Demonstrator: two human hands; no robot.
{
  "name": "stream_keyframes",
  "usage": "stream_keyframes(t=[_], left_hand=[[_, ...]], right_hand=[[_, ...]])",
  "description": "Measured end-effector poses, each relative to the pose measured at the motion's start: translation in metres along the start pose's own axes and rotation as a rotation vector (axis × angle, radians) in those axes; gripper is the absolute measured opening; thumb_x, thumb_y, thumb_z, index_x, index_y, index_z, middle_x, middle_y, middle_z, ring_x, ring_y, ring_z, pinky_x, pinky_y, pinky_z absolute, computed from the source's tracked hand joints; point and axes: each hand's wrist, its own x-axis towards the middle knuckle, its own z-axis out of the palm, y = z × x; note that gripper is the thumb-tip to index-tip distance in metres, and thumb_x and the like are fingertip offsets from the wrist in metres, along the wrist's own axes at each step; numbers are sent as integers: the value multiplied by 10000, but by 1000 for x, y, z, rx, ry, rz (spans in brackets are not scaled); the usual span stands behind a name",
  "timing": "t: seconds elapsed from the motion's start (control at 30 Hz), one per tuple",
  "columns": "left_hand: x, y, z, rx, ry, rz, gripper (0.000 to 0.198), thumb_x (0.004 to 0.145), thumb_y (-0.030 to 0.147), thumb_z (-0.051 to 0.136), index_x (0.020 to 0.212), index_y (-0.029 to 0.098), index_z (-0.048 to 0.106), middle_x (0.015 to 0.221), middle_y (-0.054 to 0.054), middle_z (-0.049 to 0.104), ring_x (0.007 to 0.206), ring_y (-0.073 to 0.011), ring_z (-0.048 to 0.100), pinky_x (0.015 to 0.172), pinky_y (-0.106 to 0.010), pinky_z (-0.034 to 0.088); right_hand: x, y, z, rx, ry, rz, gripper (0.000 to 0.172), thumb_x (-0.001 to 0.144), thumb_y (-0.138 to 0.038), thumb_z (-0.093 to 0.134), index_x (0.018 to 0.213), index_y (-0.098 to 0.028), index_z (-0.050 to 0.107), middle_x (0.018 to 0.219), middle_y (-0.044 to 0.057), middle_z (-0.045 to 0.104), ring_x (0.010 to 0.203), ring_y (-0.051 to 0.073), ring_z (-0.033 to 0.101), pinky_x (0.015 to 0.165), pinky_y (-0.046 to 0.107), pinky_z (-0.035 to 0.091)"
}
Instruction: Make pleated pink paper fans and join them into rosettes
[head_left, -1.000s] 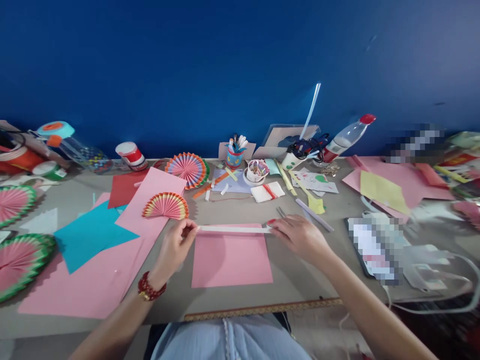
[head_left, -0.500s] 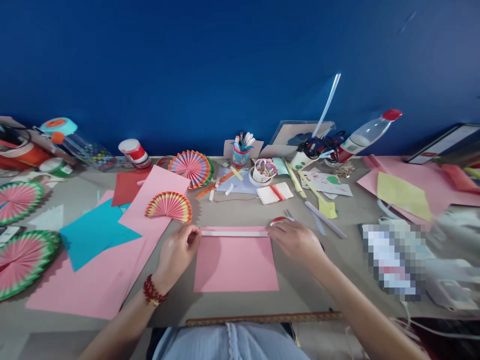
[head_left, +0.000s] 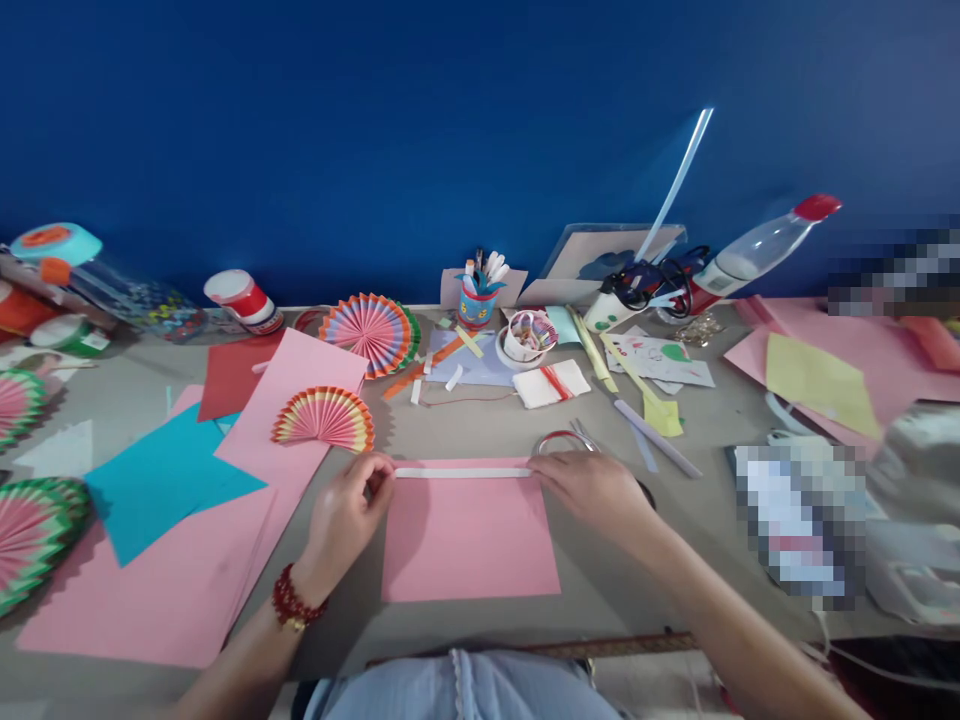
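Note:
A sheet of pink paper point(head_left: 471, 545) lies flat on the desk in front of me. A narrow white strip point(head_left: 461, 473) runs straight across it, just below its far edge. My left hand point(head_left: 352, 510) pinches the strip's left end, thumb and forefinger together, with a red bead bracelet at the wrist. At the strip's right end, the fingers of my right hand point(head_left: 589, 490) are closed on it. Whether the strip is stuck down or only resting on the paper, I cannot tell. Scissors point(head_left: 574, 437) lie just beyond my right hand, partly hidden by it.
Pleated paper fans point(head_left: 326, 418) and a blue sheet point(head_left: 169, 480) on pink paper lie to the left. Towards the wall stand a pen cup point(head_left: 478, 305) and a white bowl point(head_left: 529, 338). A bottle point(head_left: 750, 258) leans at the right, behind a phone point(head_left: 791, 525).
The view has shifted slightly, so the desk items appear moved outward. Both hands stay at the strip's ends, and the strip keeps nearly the same place on the pink paper.

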Motion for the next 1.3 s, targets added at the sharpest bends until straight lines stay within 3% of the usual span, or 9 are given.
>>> stream_keyframes(t=[0.13, 0.53, 0.73, 1.3], left_hand=[[0, 2, 1, 15, 18, 9, 36, 902, 220, 531, 873, 222, 554, 946, -17, 669, 751, -149, 614, 688, -261, 463], [0, 3, 4, 71, 39, 7, 51, 887, 180, 523, 882, 223, 550, 978, -20, 672, 723, -137, 624, 671, -247, 478], [0, 2, 6, 91, 47, 28, 61, 880, 172, 515, 879, 220, 552, 996, -32, 674, 709, -133, 628, 680, -248, 496], [1, 4, 5, 110, 40, 30, 69, 877, 164, 515, 882, 226, 545, 1002, -31, 670, 720, -144, 618, 700, -260, 488]], right_hand=[[3, 0, 0, 60, -63, 30, 293, 1006, -352, 409, 1056, -273, 686, 845, 29, 741, 740, 191, 675, 595, 266, 370], [7, 3, 4, 217, -45, 80, 274, 1003, -395, 409, 1004, -280, 658, 930, 5, 753, 820, 204, 694, 612, 280, 391], [9, -4, -1, 194, -36, 110, 256, 1002, -359, 412, 967, -263, 647, 1020, -1, 716, 815, 173, 670, 579, 271, 350], [12, -17, -11, 68, -104, 144, 260, 1000, -325, 404, 937, -244, 643, 990, 14, 666, 728, 145, 593, 514, 269, 221]])
